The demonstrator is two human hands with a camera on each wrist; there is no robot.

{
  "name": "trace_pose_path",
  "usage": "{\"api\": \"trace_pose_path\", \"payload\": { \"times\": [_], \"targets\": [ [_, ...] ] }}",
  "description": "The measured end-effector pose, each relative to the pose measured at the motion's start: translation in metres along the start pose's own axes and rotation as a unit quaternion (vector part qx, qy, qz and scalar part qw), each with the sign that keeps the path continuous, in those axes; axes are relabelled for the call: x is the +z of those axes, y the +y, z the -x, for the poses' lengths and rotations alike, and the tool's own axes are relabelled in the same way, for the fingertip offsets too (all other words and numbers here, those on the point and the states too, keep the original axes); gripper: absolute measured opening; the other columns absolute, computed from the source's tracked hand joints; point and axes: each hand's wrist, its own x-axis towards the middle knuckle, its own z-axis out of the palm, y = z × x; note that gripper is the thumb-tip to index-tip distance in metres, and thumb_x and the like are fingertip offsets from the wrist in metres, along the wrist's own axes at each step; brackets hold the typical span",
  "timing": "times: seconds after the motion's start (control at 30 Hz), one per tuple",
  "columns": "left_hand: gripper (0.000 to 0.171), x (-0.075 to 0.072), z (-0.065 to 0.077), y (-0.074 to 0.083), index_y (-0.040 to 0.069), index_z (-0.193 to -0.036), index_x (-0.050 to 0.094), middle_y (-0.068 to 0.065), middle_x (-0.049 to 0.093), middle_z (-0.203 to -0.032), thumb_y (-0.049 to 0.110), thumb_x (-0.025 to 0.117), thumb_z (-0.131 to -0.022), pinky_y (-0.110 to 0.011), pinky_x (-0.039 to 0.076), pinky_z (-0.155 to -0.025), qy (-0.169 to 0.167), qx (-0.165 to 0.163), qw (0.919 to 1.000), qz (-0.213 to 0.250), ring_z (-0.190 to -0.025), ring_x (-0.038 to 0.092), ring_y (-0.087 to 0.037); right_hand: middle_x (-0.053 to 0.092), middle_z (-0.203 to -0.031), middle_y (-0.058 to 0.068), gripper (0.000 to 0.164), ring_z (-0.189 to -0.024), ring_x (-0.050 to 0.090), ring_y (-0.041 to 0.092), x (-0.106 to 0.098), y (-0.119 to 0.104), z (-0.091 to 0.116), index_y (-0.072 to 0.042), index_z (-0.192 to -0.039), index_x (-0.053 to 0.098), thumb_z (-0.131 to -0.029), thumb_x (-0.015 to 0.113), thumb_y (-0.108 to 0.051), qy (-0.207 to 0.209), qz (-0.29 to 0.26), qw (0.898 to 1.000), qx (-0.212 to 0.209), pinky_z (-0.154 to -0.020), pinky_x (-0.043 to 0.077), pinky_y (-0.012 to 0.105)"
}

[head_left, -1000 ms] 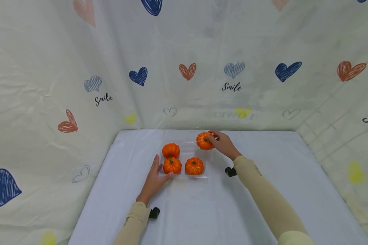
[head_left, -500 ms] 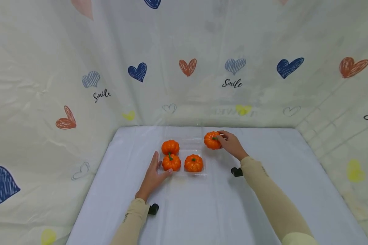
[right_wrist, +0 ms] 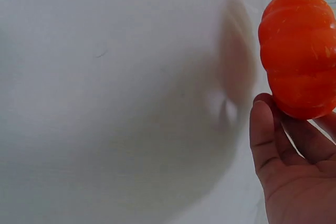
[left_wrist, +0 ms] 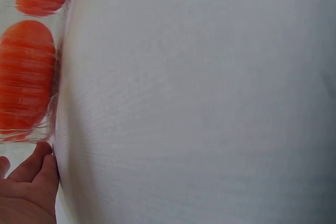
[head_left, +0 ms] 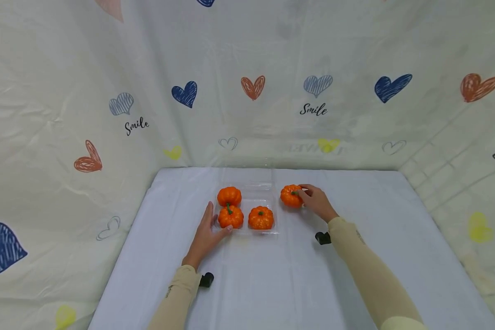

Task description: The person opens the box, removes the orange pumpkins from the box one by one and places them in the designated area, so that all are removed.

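Observation:
In the head view my right hand grips a small orange pumpkin with a green stem, right of a clear plastic container. The right wrist view shows that pumpkin above the cloth, its shadow below; the fingertips hold its near side. Inside the container sit a back-left pumpkin, a front-left pumpkin and a front-right pumpkin. My left hand rests at the container's front-left corner, thumb and fingers spread. In the left wrist view its fingertips touch the container's edge.
A white cloth covers the table. Behind the container's back edge stands a transparent lid, hard to make out. A pale curtain printed with hearts hangs behind and at both sides.
My right hand has carried the pumpkin rightward from over the container's back-right part, then lower toward the cloth. The left hand stays at the container's corner. The view has tilted slightly down.

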Motion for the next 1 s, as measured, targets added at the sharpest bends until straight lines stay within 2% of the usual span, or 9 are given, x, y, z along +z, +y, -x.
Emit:
{"api": "trace_pose_path", "payload": {
  "times": [0.2,0.43,0.7,0.9,1.0],
  "targets": [
    [0.12,-0.001,0.001,0.001,0.019,-0.174,0.007,-0.004,0.009,-0.18,0.06,0.081,-0.09,-0.05,0.03,-0.125,0.001,-0.004,1.0,-0.002,-0.153,0.042,-0.032,0.057,-0.146,0.032,0.06,-0.117,0.064,0.041,0.002,0.008,0.004,0.002,-0.156,0.05,-0.111,0.05,-0.038,-0.003,0.025,1.0,0.0,-0.105,0.054,0.055],
    [0.12,0.0,0.001,0.002,0.02,-0.174,0.007,-0.004,0.01,-0.18,0.061,0.081,-0.09,-0.052,0.031,-0.124,0.001,-0.004,1.0,-0.005,-0.153,0.042,-0.033,0.05,-0.155,0.032,0.067,-0.14,0.049,0.048,0.001,0.013,0.007,0.003,-0.159,0.045,-0.112,0.049,-0.044,-0.002,0.023,1.0,0.012,-0.116,0.043,0.061],
    [0.12,0.001,0.002,0.001,0.023,-0.174,0.007,0.0,0.009,-0.18,0.064,0.08,-0.089,-0.05,0.03,-0.125,-0.002,-0.012,0.9999,0.0,-0.154,0.041,-0.031,0.047,-0.16,0.028,0.065,-0.149,0.041,0.046,0.004,0.019,0.008,0.004,-0.161,0.042,-0.113,0.046,-0.04,0.006,0.014,1.0,0.022,-0.122,0.035,0.059],
    [0.121,0.003,0.0,-0.003,0.023,-0.175,0.008,0.001,0.01,-0.179,0.064,0.081,-0.088,-0.051,0.031,-0.125,0.004,-0.005,0.9999,0.008,-0.153,0.042,-0.031,0.042,-0.164,0.027,0.065,-0.152,0.036,0.045,0.003,0.018,0.01,0.003,-0.164,0.037,-0.115,0.043,-0.039,0.015,-0.006,0.999,0.03,-0.123,0.032,0.059],
    [0.121,0.003,-0.002,-0.004,0.023,-0.175,0.008,0.0,0.01,-0.179,0.065,0.081,-0.088,-0.051,0.031,-0.124,0.004,-0.002,1.0,0.009,-0.153,0.042,-0.031,0.038,-0.166,0.026,0.065,-0.152,0.035,0.045,0.001,0.014,0.01,0.002,-0.166,0.033,-0.116,0.04,-0.039,0.028,-0.012,0.999,0.022,-0.123,0.032,0.06]
  ]
}}
